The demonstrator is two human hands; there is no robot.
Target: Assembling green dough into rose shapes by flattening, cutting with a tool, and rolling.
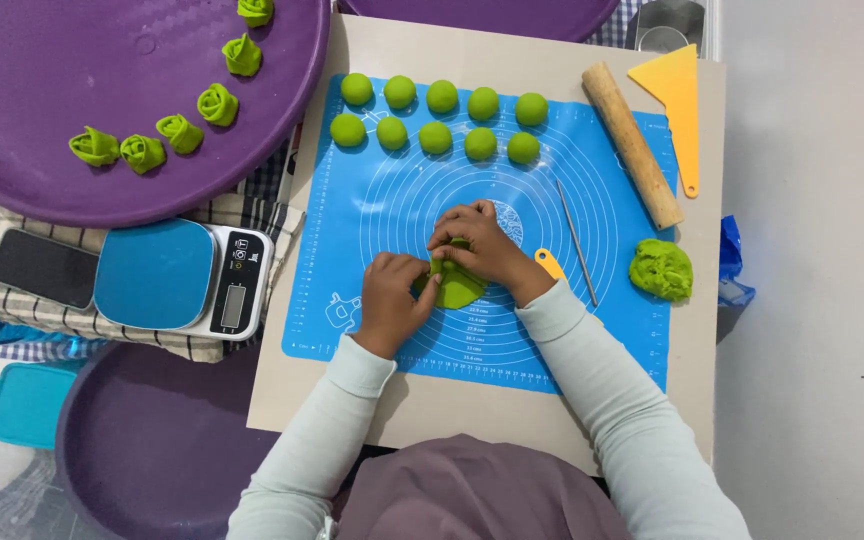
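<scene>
Pale floor surrounds a low beige board (697, 330) covered by a blue silicone baking mat (372, 215) printed with white concentric circles. At the mat's centre lies a flattened disc of green dough (457, 287), smooth and bright, with its upper edge gathered up under the fingers. The left hand (392, 300) presses against the disc's left edge, fingers curled and pinching the dough. The right hand (482, 245) covers the disc's top, fingertips bent down onto the folded part, so that only the lower, rounded portion of the dough shows between and below the two hands. Both hands are closed narrowly on the same piece.

Ten green dough balls (436, 137) sit in two rows along the mat's far end, well apart from the hands. A wooden rolling pin (632, 145) lies diagonally at the right, beside a yellow scraper (680, 100); a thin metal skewer (577, 243) and a rough lump of green dough (661, 269) lie near the right sleeve. Left of the board stand a digital kitchen scale (177, 280) with a black phone (44, 268) beside it, and a purple tray (32, 80) carrying six folded green dough roses (180, 133).
</scene>
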